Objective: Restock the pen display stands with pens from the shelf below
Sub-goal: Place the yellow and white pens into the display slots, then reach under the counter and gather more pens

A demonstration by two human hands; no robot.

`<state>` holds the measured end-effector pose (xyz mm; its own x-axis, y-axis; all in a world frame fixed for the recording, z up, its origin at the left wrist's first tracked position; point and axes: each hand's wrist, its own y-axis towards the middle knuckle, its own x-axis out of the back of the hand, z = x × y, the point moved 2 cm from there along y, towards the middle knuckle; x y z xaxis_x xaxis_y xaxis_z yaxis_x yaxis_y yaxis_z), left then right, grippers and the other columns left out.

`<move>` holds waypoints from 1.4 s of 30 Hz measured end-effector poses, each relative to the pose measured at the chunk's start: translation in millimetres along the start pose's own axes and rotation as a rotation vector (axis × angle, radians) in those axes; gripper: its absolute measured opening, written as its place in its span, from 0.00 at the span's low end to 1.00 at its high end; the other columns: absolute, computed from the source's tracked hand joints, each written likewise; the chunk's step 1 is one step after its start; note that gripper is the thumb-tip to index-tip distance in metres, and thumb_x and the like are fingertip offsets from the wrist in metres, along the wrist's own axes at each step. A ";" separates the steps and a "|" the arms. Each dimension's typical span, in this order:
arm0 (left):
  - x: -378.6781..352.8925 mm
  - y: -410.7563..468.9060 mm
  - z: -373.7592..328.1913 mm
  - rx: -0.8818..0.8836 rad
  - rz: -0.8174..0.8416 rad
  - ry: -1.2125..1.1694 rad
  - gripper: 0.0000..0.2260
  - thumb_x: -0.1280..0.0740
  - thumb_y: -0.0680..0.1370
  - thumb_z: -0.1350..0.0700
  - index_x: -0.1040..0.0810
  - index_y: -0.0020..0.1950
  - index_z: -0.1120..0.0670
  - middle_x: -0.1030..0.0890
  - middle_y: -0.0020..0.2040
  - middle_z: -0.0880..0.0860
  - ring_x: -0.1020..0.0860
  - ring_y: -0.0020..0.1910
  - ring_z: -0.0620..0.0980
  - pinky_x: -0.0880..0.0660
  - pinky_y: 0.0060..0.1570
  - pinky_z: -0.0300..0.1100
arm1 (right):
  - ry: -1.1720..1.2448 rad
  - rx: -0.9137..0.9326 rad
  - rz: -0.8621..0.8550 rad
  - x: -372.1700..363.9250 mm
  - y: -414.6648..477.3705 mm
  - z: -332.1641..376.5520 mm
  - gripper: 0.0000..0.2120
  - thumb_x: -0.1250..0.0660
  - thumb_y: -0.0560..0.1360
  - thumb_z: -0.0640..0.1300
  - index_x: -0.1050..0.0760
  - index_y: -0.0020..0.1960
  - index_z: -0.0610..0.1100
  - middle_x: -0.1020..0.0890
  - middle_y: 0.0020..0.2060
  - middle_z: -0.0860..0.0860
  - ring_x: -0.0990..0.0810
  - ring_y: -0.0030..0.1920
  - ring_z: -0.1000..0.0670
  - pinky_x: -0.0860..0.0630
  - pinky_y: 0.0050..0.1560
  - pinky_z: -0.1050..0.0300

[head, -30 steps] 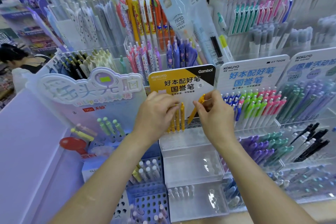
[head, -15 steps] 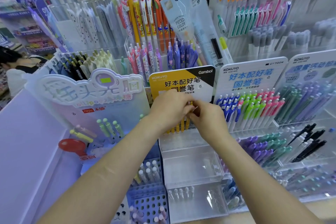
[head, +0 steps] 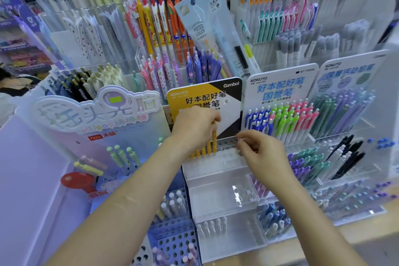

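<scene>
Grips the upper ends of the slim yellow plastic pens with the left hand, fingers curled down around them. Upright in one short row, tips down in the holes at the left end of the grey perforated strip, on the top step of the clear acrylic display stand with the yellow, black and white header card. To the right of the last pen, open holes up to the right edge of the strip. Holds the right hand just in front of this free part, near the right edge, apart from the pens; fingers loosely curled, nothing visible between them, tips blurred. Below the strip, two clear lower steps: round holes showing in the middle one, a few pale pens along the front of the lowest one. Tight on both sides: just beside the right edge, the white-carded stand with blue, green and pink pens; just beside the left edge, the pale lilac stand with green round-topped pens.
</scene>
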<state>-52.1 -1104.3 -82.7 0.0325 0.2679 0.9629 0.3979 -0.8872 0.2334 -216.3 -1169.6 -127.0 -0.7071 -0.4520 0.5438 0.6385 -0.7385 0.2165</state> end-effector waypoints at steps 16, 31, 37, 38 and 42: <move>-34.1 -88.0 -128.7 -0.342 -0.113 -0.594 0.10 0.35 0.74 0.61 0.16 0.51 0.52 0.16 0.46 0.47 0.23 0.44 0.42 0.29 0.47 0.33 | -0.121 -0.368 -0.199 169.7 -158.8 -86.9 0.10 0.29 0.75 0.41 0.19 0.44 0.57 0.16 0.37 0.63 0.17 0.42 0.59 0.23 0.47 0.58; -204.6 -96.8 -462.4 -0.462 0.326 -0.754 0.10 0.35 0.72 0.58 0.16 0.48 0.48 0.16 0.45 0.42 0.22 0.45 0.34 0.30 0.47 0.23 | -0.132 -0.707 -0.446 395.3 -289.2 -305.4 0.12 0.31 0.76 0.39 0.22 0.55 0.53 0.18 0.43 0.57 0.19 0.47 0.56 0.25 0.54 0.55; -294.5 -84.1 -565.6 -0.355 0.568 -0.680 0.12 0.37 0.78 0.60 0.18 0.57 0.51 0.18 0.54 0.45 0.21 0.53 0.42 0.31 0.53 0.32 | -0.034 -0.781 -0.481 446.0 -290.8 -399.3 0.12 0.32 0.77 0.38 0.23 0.59 0.48 0.19 0.44 0.55 0.20 0.46 0.56 0.25 0.54 0.57; -311.8 -81.0 -576.0 -0.351 0.600 -0.654 0.12 0.38 0.79 0.59 0.19 0.58 0.50 0.18 0.55 0.45 0.22 0.54 0.43 0.30 0.54 0.33 | -0.009 -0.802 -0.477 448.7 -287.4 -417.2 0.12 0.32 0.77 0.38 0.23 0.59 0.47 0.19 0.44 0.53 0.20 0.46 0.54 0.24 0.54 0.56; -399.4 -60.9 -600.8 -0.316 0.719 -0.507 0.13 0.42 0.81 0.56 0.22 0.62 0.51 0.20 0.57 0.49 0.24 0.59 0.48 0.32 0.58 0.40 | 0.069 -0.887 -0.407 442.6 -265.6 -492.7 0.13 0.33 0.77 0.38 0.23 0.61 0.45 0.19 0.46 0.50 0.20 0.47 0.51 0.27 0.49 0.60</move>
<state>-640.2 -1382.9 -400.0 0.5998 -0.3195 0.7336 -0.1382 -0.9444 -0.2983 -848.5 -1420.0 -343.2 -0.8568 -0.0864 0.5083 -0.0991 -0.9399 -0.3267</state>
